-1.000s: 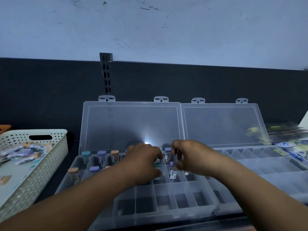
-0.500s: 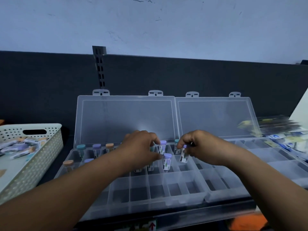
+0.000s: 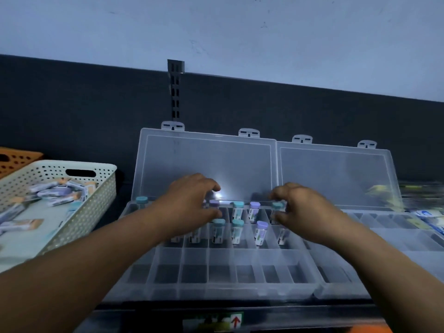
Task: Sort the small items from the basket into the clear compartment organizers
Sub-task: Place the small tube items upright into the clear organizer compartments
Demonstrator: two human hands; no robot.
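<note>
Head view, vial labels (image 3: 236,234) blurred, red arrow (image 3: 235,321)

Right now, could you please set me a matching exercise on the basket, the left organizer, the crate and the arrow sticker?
Things:
1 basket
2 left organizer
3 crate
4 arrow sticker

Descriptions:
A orange, far left
B holds upright vials
C holds loose vials lying flat
D red, at the bottom edge

Pairs: 1-C, 2-B, 3-A, 4-D
</note>
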